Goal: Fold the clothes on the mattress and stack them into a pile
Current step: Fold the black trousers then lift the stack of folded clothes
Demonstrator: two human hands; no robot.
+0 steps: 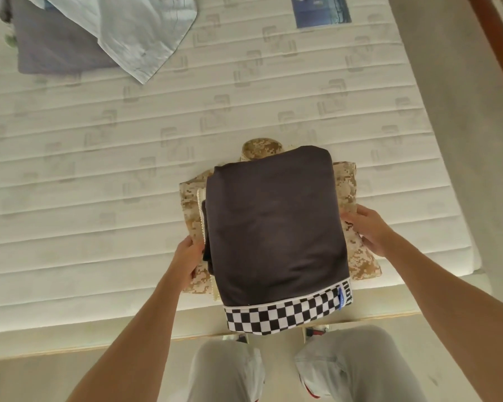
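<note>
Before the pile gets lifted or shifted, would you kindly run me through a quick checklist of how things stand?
1. Left hand grips the pile's left side: ok.
2. Right hand grips the right side: ok.
3. Dark garment lies folded flat on the camouflage garment: ok.
4. Pile fully on the mattress: not ok, the checkered hem overhangs the near edge.
5. All clothes folded: not ok, a light blue cloth lies loose on the purple cloth far left.
6. Hands reach under the bottom layer: cannot tell.
</note>
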